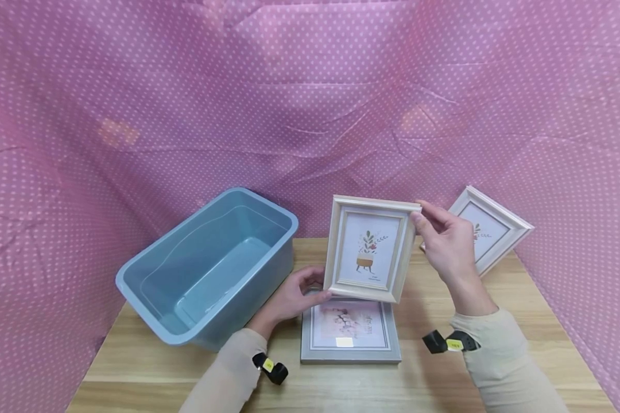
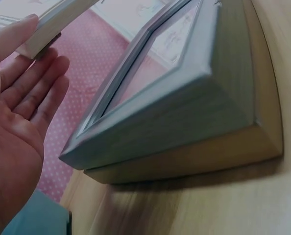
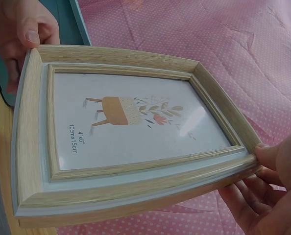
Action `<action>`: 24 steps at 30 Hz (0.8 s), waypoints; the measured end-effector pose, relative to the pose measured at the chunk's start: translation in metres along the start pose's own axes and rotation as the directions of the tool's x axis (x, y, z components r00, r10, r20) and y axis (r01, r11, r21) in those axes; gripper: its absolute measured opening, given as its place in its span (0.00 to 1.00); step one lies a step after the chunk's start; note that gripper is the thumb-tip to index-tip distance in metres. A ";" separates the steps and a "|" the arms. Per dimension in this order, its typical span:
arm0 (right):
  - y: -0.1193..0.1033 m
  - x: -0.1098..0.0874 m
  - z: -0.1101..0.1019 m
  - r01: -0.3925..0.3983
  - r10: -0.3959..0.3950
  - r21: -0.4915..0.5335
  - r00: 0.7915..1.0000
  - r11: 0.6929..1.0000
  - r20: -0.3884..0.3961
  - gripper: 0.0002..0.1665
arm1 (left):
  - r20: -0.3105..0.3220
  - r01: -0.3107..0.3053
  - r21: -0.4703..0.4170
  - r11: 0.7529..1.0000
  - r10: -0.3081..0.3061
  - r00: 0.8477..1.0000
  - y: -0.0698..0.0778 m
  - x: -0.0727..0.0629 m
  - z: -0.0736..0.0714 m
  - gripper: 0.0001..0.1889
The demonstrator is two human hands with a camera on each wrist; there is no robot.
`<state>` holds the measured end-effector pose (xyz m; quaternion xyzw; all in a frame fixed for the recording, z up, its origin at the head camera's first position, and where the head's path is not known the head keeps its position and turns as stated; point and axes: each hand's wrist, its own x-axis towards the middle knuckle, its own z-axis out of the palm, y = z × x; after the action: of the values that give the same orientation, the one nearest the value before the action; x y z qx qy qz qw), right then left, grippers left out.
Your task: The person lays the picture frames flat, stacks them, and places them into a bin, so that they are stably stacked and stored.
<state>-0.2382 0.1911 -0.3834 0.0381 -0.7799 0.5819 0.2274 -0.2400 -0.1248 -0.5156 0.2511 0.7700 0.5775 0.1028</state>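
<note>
A person's right hand (image 1: 452, 246) grips a cream picture frame (image 1: 370, 248) at its 2 o'clock corner, thumb on the front and fingers behind, holding it tilted above a wooden table (image 1: 522, 292). The left hand (image 1: 294, 295) pinches the opposite corner, between 7 and 8 o'clock, with the thumb at the front and fingers underneath. The print inside shows a plant in a footed planter, with small lettering beneath. Around the held frame, a blue bin (image 1: 253, 292) stands at 9 o'clock, a grey frame (image 1: 348, 327) lies face up at 6 o'clock, and a second pale frame (image 1: 496, 223) slants at 3 o'clock, partly hidden by the right hand. Pink dotted cloth (image 1: 320, 115) hangs at 12 o'clock.
</note>
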 end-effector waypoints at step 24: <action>0.006 -0.002 0.001 -0.013 0.012 0.022 1.000 1.000 0.019 0.20 | -0.215 -0.018 -0.073 0.997 0.002 0.977 -0.008 -0.014 0.009 0.24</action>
<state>-0.2382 0.1918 -0.3895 0.0410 -0.7758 0.5914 0.2161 -0.2261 -0.1258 -0.5277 0.1871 0.7532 0.6301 0.0255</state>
